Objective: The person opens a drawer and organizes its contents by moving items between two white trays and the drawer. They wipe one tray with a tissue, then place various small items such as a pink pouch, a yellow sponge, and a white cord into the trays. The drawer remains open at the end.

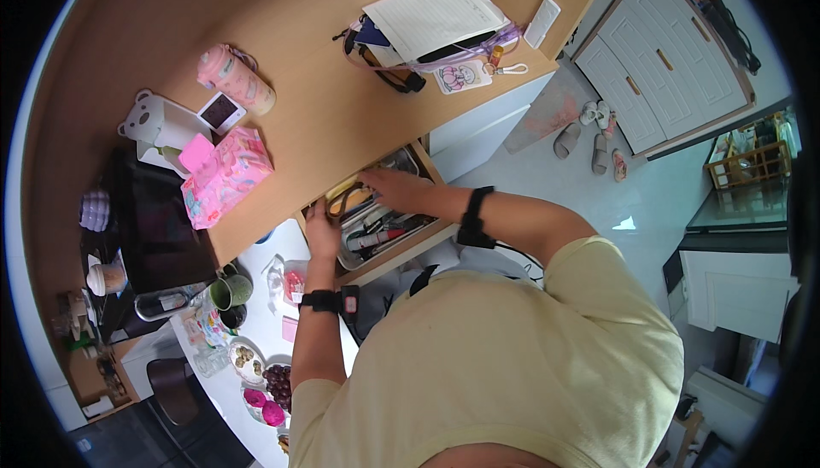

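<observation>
An open wooden drawer (pixel 400 255) juts out below the desk top, holding a clear plastic tray (pixel 346 259) of pens and small items. My left hand (pixel 322 231) rests at the drawer's left end, fingertips by the desk edge; whether it grips anything is unclear. Over the drawer's back part reaches my right hand (pixel 396 189), its fingers at a yellow item beside dark scissor-like handles (pixel 338 204). Its grip cannot be made out. A red and white tube (pixel 378 239) lies in the tray. Both wrists wear black straps.
On the wooden desk (pixel 307 116) are a pink tissue pack (pixel 234 176), a pink bottle (pixel 240 80), a small white digital display (pixel 221 112), a bear-shaped holder (pixel 163 121) and a lined paper sheet (pixel 439 16) on a bag. Lower left, a white table (pixel 256 314) bears grapes (pixel 278 383) and a green mug (pixel 230 292).
</observation>
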`<state>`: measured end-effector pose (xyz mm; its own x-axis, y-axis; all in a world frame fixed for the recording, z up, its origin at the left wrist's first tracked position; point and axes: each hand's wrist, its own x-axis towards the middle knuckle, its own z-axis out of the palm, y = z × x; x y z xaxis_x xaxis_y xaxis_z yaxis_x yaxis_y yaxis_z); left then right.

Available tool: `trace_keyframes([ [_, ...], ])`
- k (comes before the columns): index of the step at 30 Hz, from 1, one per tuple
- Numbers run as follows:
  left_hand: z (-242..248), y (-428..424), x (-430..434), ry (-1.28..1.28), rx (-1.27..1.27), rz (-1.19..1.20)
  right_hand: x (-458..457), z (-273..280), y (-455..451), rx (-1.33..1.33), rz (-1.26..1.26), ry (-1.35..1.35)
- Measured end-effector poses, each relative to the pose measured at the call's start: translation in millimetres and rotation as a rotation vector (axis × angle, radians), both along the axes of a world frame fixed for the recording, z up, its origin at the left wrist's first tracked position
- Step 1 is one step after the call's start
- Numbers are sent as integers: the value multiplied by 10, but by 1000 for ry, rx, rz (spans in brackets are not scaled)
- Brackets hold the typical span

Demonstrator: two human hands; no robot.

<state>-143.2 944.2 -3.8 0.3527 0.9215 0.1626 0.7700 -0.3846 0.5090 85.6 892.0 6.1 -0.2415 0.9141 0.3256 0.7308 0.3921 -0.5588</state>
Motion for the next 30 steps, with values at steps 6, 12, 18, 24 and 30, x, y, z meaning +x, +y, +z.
trace_keyframes([
  [6, 142, -450, -368, -48, 77, 73, 981, 191, -675, -160, -185, -112],
  [12, 192, -679, -189, 19, 1, -104, 1750, 265, -750, -169, -709, 126],
  [18, 324, -889, -84, 88, -42, -94, 2765, 527, -91, 198, -914, -41],
  [24, 573, -951, 174, 125, 48, -158, 2949, 398, 343, 136, -690, -170],
  [30, 707, -696, 759, 66, 102, -504, 2852, 648, 354, 229, -760, -73],
])
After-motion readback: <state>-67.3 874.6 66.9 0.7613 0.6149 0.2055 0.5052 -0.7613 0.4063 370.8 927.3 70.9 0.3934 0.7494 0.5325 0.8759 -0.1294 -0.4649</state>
